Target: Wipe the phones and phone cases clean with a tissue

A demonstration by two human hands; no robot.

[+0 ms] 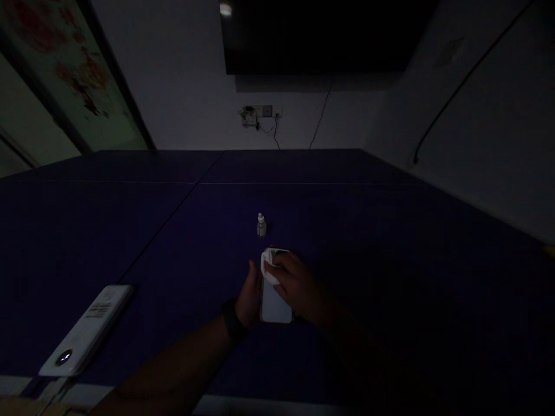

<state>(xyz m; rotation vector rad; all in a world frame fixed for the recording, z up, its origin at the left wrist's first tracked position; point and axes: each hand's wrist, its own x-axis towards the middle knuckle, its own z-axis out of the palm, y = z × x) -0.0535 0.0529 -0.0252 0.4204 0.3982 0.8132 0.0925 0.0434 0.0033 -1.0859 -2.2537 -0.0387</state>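
Phone (276,309), near side of the bottle (261,229), is being flanked on its left by the left hand (248,297) (grip: can't tell). Tissue (268,256) is being pinched against the phone's far end by the right hand (298,289). Slipping is probably being risked if pressing turns lopsided. Left fingers are being mostly hidden; bottle label is being lost in gloom.

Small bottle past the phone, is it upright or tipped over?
Upright: the small bottle stands on the dark blue tabletop, its white cap uppermost.
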